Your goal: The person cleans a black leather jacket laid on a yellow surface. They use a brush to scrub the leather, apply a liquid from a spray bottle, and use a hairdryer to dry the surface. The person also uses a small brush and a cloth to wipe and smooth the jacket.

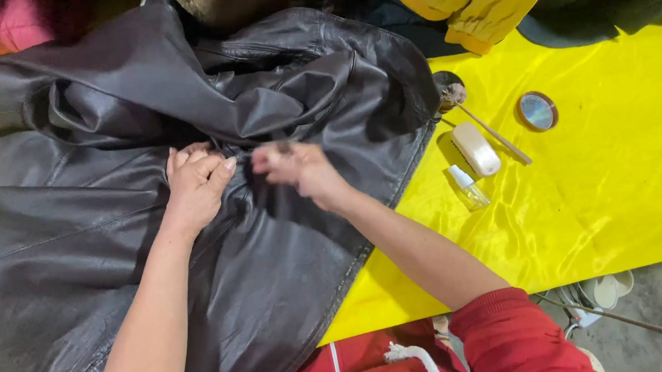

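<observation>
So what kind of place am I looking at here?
Probably an informal leather-care or repair spot, worked low to the ground. A dark leather jacket lies on a yellow satin cloth, with a small brush, open tin and clear bottle alongside, and bare concrete floor at the edge.

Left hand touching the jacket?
Touching. Head view shows the left hand pressed flat on the dark leather jacket, fingers bent into its folds.
</observation>
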